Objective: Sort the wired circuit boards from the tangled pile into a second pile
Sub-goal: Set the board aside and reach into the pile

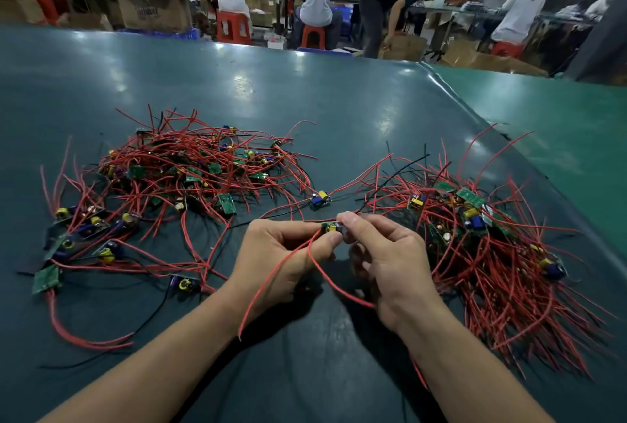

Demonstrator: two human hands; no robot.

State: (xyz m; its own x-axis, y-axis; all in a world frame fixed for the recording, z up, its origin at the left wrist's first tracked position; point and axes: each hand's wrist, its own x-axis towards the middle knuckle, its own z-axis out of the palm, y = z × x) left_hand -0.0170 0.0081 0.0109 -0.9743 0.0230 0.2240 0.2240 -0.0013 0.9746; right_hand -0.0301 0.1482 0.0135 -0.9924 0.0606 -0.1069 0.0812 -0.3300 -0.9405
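Boards with red wires lie in 2 heaps on your dark green table [305, 110], and you hold 1 board between them. Furthest left, the tangled pile [176, 178] spreads wide: green circuit boards, yellow and blue parts, red leads looping out in all directions, with a few black leads among them. Loose boards trail off its near-left edge, and 1 green board [46, 279] lies flat at the very corner of the spread.

Moving right, a single stray board [320, 199] sits on the table between the heaps, just beyond your hands, its red leads running off to both sides.

Your left hand [281, 256] has its fingers curled, thumb and forefinger pinching the small board [331, 227] from the left. A red wire [271, 287] hangs from that board, drops across your left palm and ends above your left forearm; a second red lead curves down under your right hand. Your right hand [383, 260] pinches the same board from the right with thumb and forefinger, the other fingers curled below. The board is raised off the table, near its front middle.

Furthest right, the second pile [481, 243] lies close beside your right hand, its boards bunched at the far end and its red leads fanning toward you
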